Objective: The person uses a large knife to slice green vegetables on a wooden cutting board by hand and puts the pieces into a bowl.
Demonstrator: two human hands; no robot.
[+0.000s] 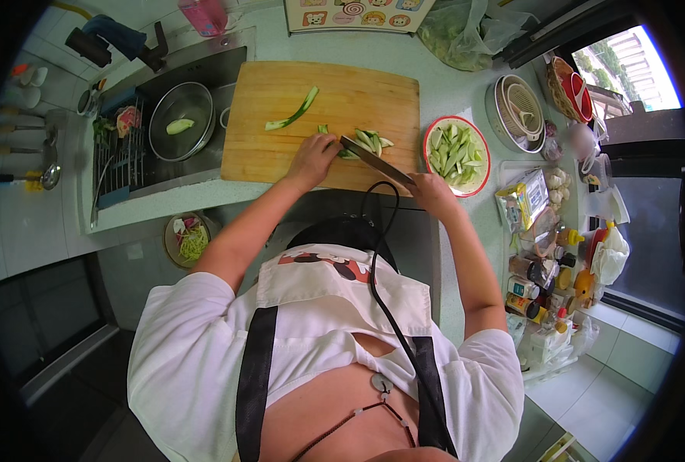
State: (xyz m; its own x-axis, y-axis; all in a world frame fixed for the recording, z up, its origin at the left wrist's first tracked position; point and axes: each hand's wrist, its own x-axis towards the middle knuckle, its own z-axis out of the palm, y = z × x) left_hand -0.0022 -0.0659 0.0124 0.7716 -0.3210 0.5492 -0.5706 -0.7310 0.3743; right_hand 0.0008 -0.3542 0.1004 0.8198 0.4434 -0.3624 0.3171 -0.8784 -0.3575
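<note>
A wooden cutting board (265, 104) lies on the counter ahead of me. My right hand (433, 192) is closed round the handle of a kitchen knife (379, 162), its blade slanting to the left over the board. Beside the blade tip, the fingers of my left hand (313, 160) curl down on a piece of pale green vegetable, mostly hidden under them. Cut pale green pieces (370, 142) lie just past the blade. A long strip of the vegetable (293, 110) rests farther back. Right of the board, a red-rimmed plate (486, 158) holds many similar pieces.
At the left, a sink contains a metal bowl (204, 141) with one vegetable piece (179, 126) and a dish rack (119, 158). Below it, a bin (171, 250) holds peelings. Bottles, garlic (558, 185) and strainers (517, 112) crowd the right side. A plastic bag (458, 38) sits behind.
</note>
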